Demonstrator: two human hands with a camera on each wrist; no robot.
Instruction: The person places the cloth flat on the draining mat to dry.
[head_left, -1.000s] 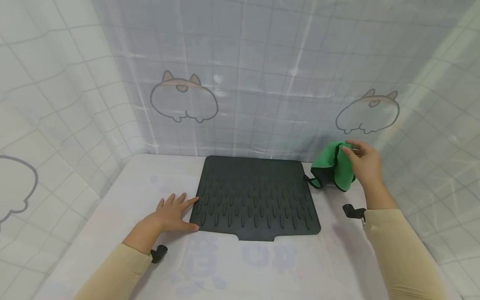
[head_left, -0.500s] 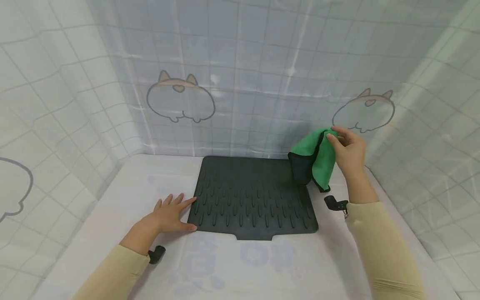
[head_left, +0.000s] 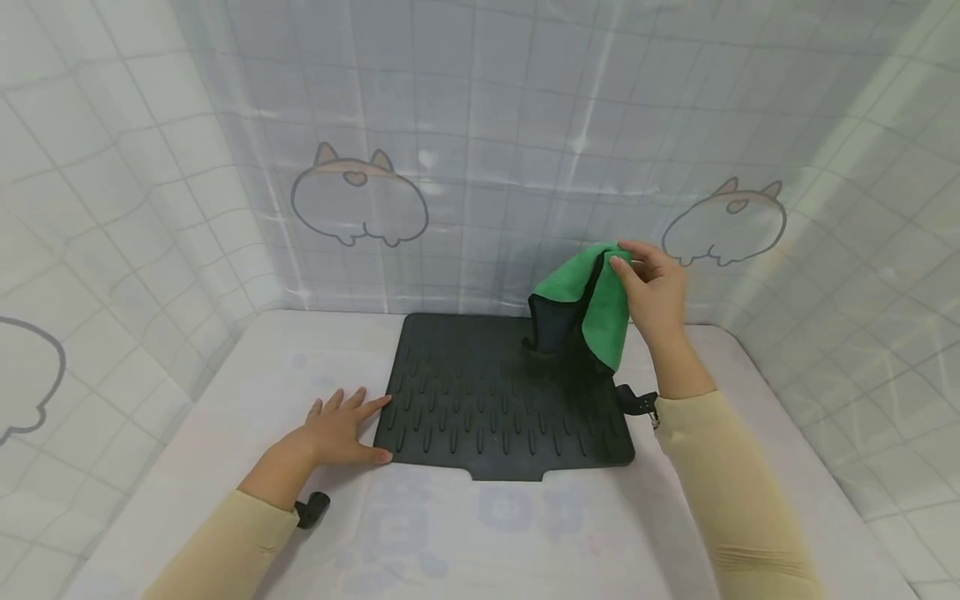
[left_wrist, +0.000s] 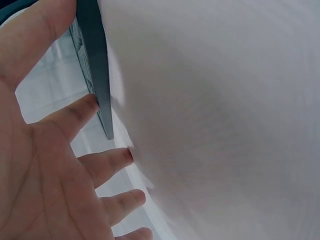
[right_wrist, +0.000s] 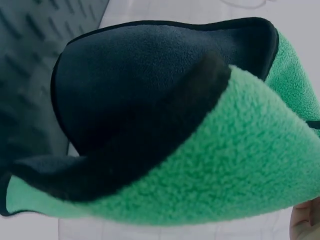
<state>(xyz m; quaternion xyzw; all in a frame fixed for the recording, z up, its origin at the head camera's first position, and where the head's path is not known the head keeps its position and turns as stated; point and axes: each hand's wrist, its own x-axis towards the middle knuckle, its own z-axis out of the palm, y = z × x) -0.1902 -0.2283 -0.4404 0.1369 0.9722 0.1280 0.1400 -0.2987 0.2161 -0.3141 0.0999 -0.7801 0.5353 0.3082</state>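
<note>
A dark grey rubber mat (head_left: 465, 350) with rows of raised ridges lies on the table. My left hand (head_left: 337, 433) is spread flat at its left edge, thumb and index fingertip touching the rim; the left wrist view shows the mat's side edge (left_wrist: 95, 65) against these fingers. My right hand (head_left: 656, 292) pinches the top of a green and dark grey cloth (head_left: 607, 321) with black trim. The cloth hangs in folds over the mat's back right part. In the right wrist view the fleecy green cloth (right_wrist: 215, 165) fills most of the picture, hiding nearly all of the hand.
A white printed cloth covers the table (head_left: 450, 542). Behind it and at both sides hang white grid-patterned curtains (head_left: 510, 167) with cartoon animal outlines. Each wrist carries a small black device, such as the black wrist camera (head_left: 636, 400) on the right.
My right hand has lifted the cloth and carried it leftward, from beside the mat's right edge to over its back right part. The left hand has stayed at the mat's edge.
</note>
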